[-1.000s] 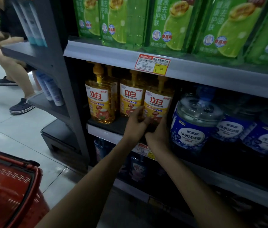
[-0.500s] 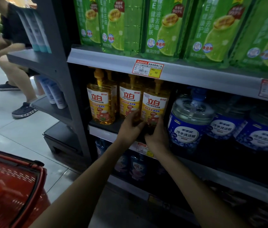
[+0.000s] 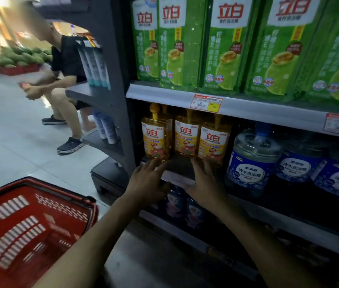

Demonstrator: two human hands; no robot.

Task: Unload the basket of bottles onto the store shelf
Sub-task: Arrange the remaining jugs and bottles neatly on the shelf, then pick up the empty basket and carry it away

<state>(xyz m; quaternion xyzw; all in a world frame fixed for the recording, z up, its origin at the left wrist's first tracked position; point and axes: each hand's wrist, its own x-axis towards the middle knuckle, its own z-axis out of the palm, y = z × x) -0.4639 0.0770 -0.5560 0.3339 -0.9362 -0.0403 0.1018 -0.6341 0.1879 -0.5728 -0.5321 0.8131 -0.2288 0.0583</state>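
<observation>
On the floor at your lower left stands the red basket (image 3: 29, 225), its slotted walls and bottom facing you and its black handle folded down along the rim. Beyond it a seated person (image 3: 64, 65) in a dark top leans forward, just beside the grey side shelving (image 3: 102, 96) that carries white tubes (image 3: 93, 67).

Your left hand (image 3: 146, 183) reaches over the front edge of the shelf (image 3: 176, 179). Its fingers (image 3: 154, 166) are straight and spread apart and hold nothing. The tips lie just under the leftmost of the yellow bottles (image 3: 155, 138); whether they touch it you cannot tell from here.

The yellow bottles stand upright near the left end of that shelf, three across the front with pump tops and red-and-white labels, and more behind them. The middle one sits a little back from the front edge, between your two hands.

Your right hand (image 3: 205, 183) lies palm down at the same front edge. Its fingers (image 3: 200, 166) are also straight and apart, gripping nothing, with the tips against the base of the rightmost yellow bottle.

On the shelf above, tall green packs (image 3: 228, 48) stand side by side, and a red-and-yellow price tag (image 3: 207, 103) hangs on that shelf's front rail. To the right of the yellow bottles, big blue jugs (image 3: 253, 161) fill the rest of the shelf toward its right end.
</observation>
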